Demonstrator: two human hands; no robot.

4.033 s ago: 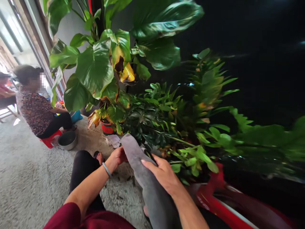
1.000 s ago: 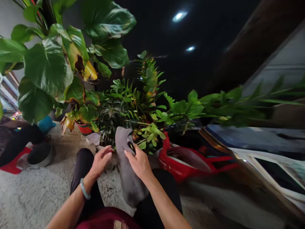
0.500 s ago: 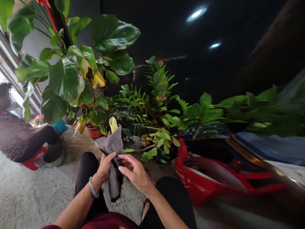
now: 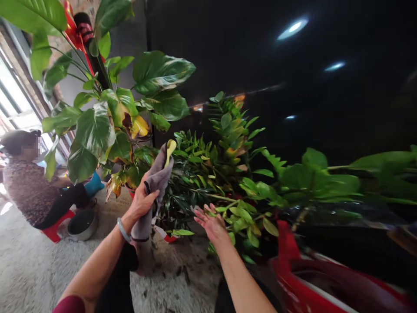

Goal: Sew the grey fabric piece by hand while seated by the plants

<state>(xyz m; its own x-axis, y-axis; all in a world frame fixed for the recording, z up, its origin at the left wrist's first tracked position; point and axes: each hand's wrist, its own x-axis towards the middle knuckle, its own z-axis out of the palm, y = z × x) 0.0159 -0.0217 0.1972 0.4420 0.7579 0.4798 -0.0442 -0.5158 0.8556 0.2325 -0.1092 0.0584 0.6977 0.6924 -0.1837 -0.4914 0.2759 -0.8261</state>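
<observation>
My left hand (image 4: 142,201) is closed round a grey cloth (image 4: 159,179) with dark edging. Its upper end curls over and shows a yellow side, while the lower end hangs beneath my fist. My right hand (image 4: 213,225) is apart from the cloth, palm up with the fingers spread. It is beside the light green leaves of a low plant (image 4: 243,219), and I cannot tell whether it touches them. Behind the cloth stands a plant with large, partly yellowed leaves (image 4: 94,126).
A red bag (image 4: 293,284) stands open at the lower right. On the left a person (image 4: 31,187) sits on a red stool (image 4: 55,228) beside a grey basin (image 4: 83,225). A dark glossy wall (image 4: 228,52) rises behind the plants.
My right hand has left the cloth, moved right and opened. My left hand has raised the cloth, tilting its top to the right. The view has swung left.
</observation>
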